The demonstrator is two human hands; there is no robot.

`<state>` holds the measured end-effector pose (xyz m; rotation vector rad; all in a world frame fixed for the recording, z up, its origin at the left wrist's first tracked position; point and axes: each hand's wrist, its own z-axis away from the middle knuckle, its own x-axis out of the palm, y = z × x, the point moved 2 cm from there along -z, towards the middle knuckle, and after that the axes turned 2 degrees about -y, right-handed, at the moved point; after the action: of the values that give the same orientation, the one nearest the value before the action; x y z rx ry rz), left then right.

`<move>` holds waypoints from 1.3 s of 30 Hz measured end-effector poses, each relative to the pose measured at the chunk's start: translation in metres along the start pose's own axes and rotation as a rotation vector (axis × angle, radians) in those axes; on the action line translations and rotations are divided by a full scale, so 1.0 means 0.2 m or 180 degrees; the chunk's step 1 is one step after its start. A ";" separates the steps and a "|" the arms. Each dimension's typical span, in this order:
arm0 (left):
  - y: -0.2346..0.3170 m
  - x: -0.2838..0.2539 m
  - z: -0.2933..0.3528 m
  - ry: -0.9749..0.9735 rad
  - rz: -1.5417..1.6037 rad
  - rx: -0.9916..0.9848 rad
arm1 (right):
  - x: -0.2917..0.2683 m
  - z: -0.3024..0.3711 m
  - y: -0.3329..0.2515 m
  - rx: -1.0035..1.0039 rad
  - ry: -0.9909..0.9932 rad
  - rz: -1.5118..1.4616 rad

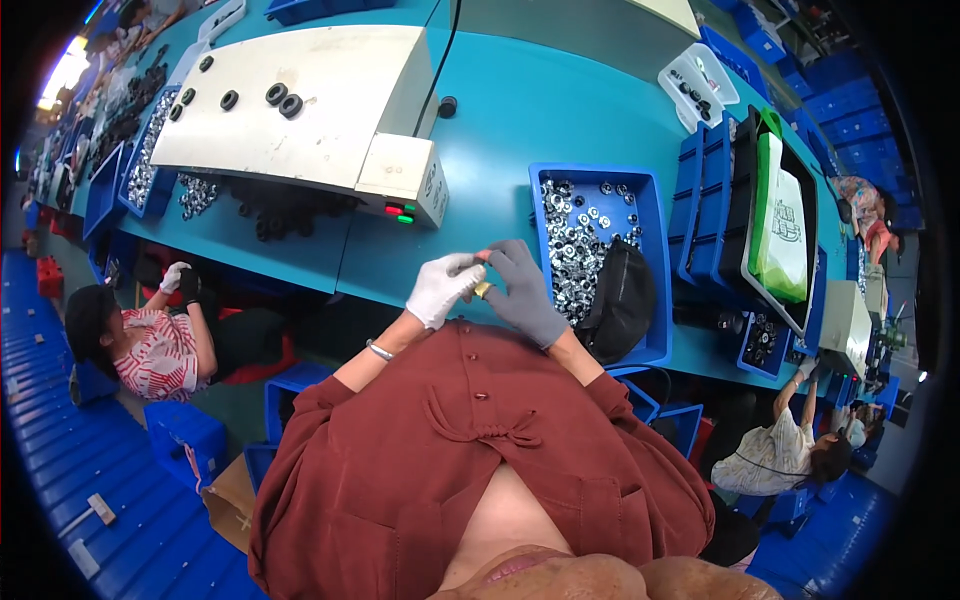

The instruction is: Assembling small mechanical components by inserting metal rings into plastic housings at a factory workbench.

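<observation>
fingers (462, 264): hold unclear | blue bin (659, 262): partly hidden by black pouch (624, 300) | upper blue tray (322, 9): cut off

Parts bin (652, 230) on workbench (490, 120), small parts (570, 250) and pouch (620, 300) inside it, right hand (524, 297) just left of it, left hand (438, 290) farther left, machine housing (330, 85) well left, rings (229, 100) atop, crate stack (705, 210) right of bin, tray (728, 95) behind and right.

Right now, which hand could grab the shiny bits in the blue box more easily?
Probably the right hand, gloved in grey: it's close beside the blue box holding the shiny bits. The left hand, gloved in white, is farther from them.
</observation>
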<state>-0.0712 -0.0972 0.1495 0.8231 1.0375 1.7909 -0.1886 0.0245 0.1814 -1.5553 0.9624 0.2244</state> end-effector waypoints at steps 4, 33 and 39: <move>-0.08 0.05 -0.02 -0.0433 0.1712 -0.0216 | -0.02 -0.01 -0.06 0.0033 0.0215 -0.0347; -0.17 0.12 -0.05 -0.0913 0.2865 -0.0556 | 0.03 0.12 0.00 0.0441 0.0397 -0.0098; -0.23 -0.03 -0.05 -0.0831 0.1664 -0.0844 | -0.12 0.24 0.26 0.1005 0.0862 0.0104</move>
<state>-0.0608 -0.0940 0.1028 1.1955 0.4206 2.1179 -0.2209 0.0818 0.1463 -1.2984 1.1735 -0.1160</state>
